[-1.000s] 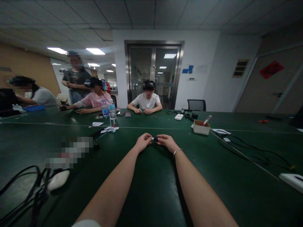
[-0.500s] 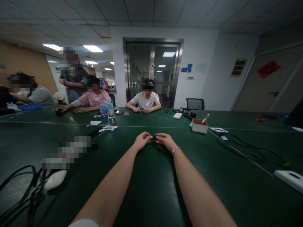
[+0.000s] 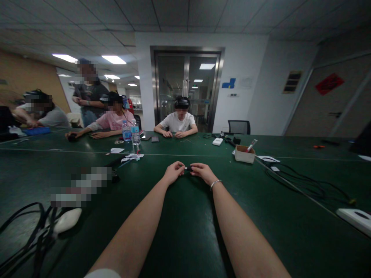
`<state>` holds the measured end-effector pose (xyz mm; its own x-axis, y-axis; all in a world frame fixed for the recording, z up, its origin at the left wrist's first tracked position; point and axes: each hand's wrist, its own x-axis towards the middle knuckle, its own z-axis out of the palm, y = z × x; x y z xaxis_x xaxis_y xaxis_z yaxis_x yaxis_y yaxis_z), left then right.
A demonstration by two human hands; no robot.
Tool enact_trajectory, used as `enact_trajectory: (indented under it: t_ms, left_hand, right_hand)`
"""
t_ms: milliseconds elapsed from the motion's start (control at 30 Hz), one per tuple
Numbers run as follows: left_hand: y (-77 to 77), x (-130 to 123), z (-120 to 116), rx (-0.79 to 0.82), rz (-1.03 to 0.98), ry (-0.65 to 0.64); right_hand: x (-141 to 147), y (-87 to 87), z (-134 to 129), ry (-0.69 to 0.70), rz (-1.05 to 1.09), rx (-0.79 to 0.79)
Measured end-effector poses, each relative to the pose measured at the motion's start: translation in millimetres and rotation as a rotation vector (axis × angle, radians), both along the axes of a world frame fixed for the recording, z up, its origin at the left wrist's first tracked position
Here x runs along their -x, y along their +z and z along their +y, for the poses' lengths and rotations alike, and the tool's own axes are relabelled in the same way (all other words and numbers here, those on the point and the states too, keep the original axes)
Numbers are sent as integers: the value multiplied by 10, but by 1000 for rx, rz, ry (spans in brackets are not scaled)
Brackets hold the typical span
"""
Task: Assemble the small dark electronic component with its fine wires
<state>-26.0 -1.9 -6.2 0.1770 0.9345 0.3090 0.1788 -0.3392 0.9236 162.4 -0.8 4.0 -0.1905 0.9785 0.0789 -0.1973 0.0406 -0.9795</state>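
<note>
Over the middle of the green table (image 3: 185, 224), both of my hands meet at a small black piece with a silver end (image 3: 188, 168). My left hand (image 3: 174, 172) pinches the silver end at its left. The black end sits between the thumb and fingers of my right hand (image 3: 203, 173), which has a bracelet (image 3: 215, 185) at the wrist. Fingers cover part of the piece, and it is too small to tell its exact kind.
A small box (image 3: 245, 154) with a tube-like item stands right of my hands. Black cables (image 3: 304, 181) lie further right, more cables (image 3: 39, 231) and a white mouse-like object (image 3: 68, 220) at left. Two water bottles (image 3: 135, 133) stand ahead left. A person (image 3: 180, 122) sits opposite.
My hands and the small piece stay where they were. At the far left, a seated person has shifted to the right, with an arm now nearer the blue tray.
</note>
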Motion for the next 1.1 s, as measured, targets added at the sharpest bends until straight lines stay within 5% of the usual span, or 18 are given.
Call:
enact_trajectory:
  t_ms: [1100]
  left_hand:
    - [-7,22,19,-21,28,20]
  right_hand:
    - [30,-11,24,-36,2,15]
